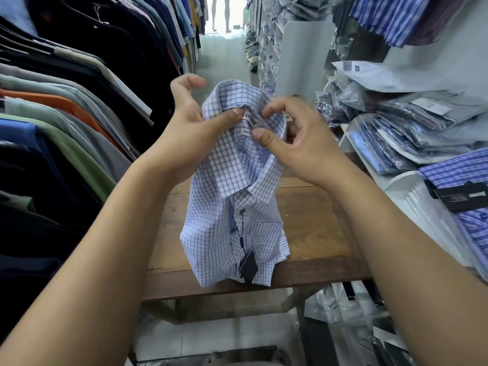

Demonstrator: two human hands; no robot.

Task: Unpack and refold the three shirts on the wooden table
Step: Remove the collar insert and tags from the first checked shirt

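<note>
- Holding a white cotton shirt with a blue check (237,212) up by its collar, both bare hands work over the brown wooden tabletop (317,220).
- The left hand (190,128) grips the left side of the collar: its thumb presses along the inner band right beside the white sewn-in label (249,120), while the forefinger is raised clear behind the cloth.
- The right hand (295,143) pinches the right side of the collar between thumb and curled forefinger, its other fingers loosely bent.
- The shirt hangs down from the collar, still partly folded and buttoned, and its lower edge reaches the near edge of the tabletop; whether it rests there or hangs just above cannot be told.
- A dark diamond-shaped hang tag (248,266) dangles on a black string down the shirt's front.
- On the left, a rail of hanging garments in black, grey, green, orange and blue (66,114) runs beside the tabletop.
- On the right, white shelves carry stacks of shirts in clear plastic bags (422,128), with a blue striped folded shirt (462,175) lying nearer.
- Crumpled clear plastic wrapping (343,313) lies below the tabletop's right end.
</note>
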